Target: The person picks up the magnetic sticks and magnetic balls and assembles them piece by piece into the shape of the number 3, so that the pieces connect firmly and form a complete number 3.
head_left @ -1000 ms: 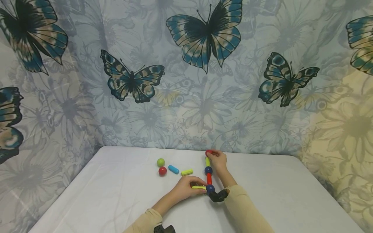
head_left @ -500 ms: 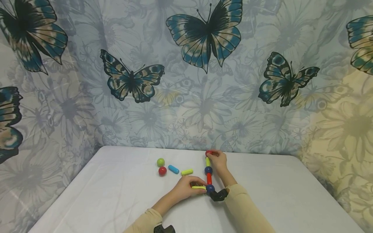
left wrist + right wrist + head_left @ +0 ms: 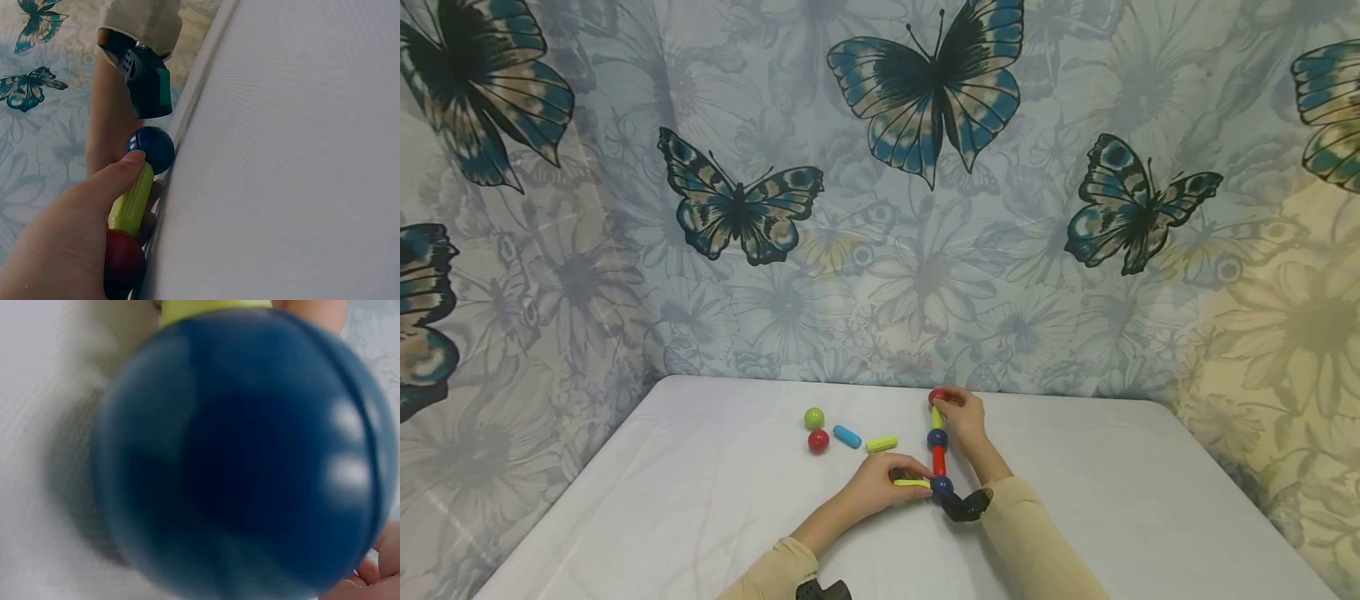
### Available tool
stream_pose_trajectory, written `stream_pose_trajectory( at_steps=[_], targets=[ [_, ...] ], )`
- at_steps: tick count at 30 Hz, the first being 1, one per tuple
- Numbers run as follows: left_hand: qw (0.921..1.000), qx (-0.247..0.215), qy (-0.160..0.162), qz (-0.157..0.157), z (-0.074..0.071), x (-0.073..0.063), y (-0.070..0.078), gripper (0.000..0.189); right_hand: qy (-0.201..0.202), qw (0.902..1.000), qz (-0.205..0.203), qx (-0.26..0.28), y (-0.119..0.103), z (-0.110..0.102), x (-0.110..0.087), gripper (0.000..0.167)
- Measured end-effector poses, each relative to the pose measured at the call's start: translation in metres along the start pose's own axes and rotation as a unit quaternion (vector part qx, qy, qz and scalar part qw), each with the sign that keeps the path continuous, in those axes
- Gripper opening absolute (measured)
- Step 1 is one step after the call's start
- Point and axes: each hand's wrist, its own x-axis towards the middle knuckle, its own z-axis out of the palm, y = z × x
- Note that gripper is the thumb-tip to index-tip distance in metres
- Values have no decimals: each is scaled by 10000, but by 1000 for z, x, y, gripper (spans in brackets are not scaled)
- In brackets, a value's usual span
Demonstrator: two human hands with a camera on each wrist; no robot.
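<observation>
A chain of balls and sticks runs away from me across the white table. My right hand pinches the red ball at its far end. From there follow a yellow-green stick, a blue ball, a red stick and a nearer blue ball. My left hand grips a second yellow-green stick that meets the nearer blue ball. At this stick's other end, a red ball sits under my palm. A blue ball fills most of the right wrist view.
Left of the chain lie a loose yellow-green stick, a blue stick, a red ball and a green ball. The white tabletop ends at a butterfly-patterned cloth behind it.
My right hand and the far end of the chain have shifted very slightly toward me and to the right. The left hand stays in place.
</observation>
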Motion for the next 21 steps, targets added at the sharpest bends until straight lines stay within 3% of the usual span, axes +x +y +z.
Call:
stream_pose_trajectory(
  at_steps=[21],
  targets=[
    [9998, 147, 43, 105, 0, 1, 0, 23, -80, 9980, -581, -253, 8, -1, -1, 41]
  ],
)
